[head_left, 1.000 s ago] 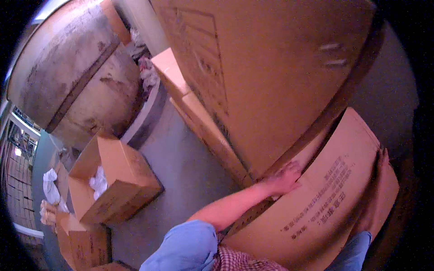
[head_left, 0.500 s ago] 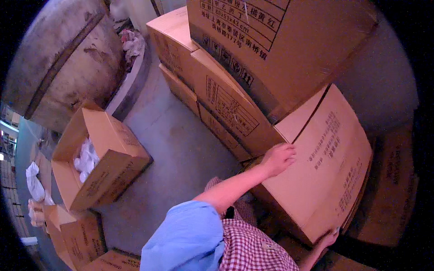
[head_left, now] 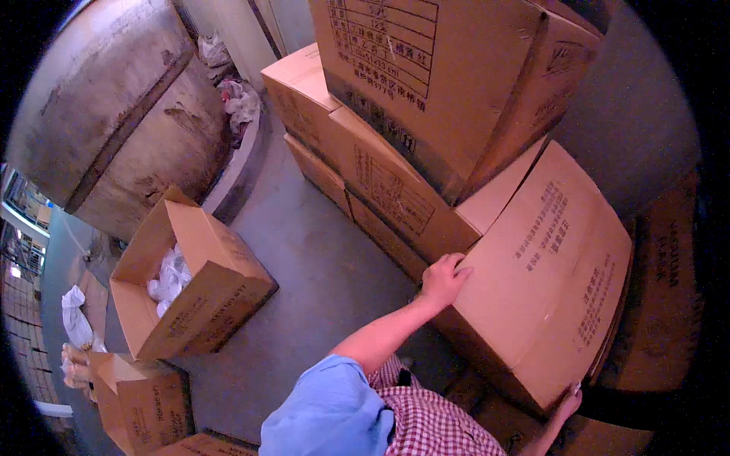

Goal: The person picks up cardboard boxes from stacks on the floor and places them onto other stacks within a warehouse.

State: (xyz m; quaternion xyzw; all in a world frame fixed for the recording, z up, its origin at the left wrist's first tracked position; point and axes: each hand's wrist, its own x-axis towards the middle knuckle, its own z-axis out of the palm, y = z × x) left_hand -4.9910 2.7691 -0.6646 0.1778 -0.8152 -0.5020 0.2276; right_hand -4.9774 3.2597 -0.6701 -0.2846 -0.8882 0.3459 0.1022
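Gripping a closed cardboard box (head_left: 544, 273) from both sides, the person shows in the head view with the left hand (head_left: 445, 280) laid flat, fingers spread, over the box's upper left edge, and the right hand (head_left: 569, 403) curled under its lower right corner. The box sits tilted against a stack of cartons (head_left: 395, 159), above the grey floor (head_left: 319, 281). To the left stands an open box (head_left: 190, 281) with white bags (head_left: 169, 280) inside, near a large round drum (head_left: 114, 114). A smaller open carton (head_left: 144, 403) lies at the lower left.
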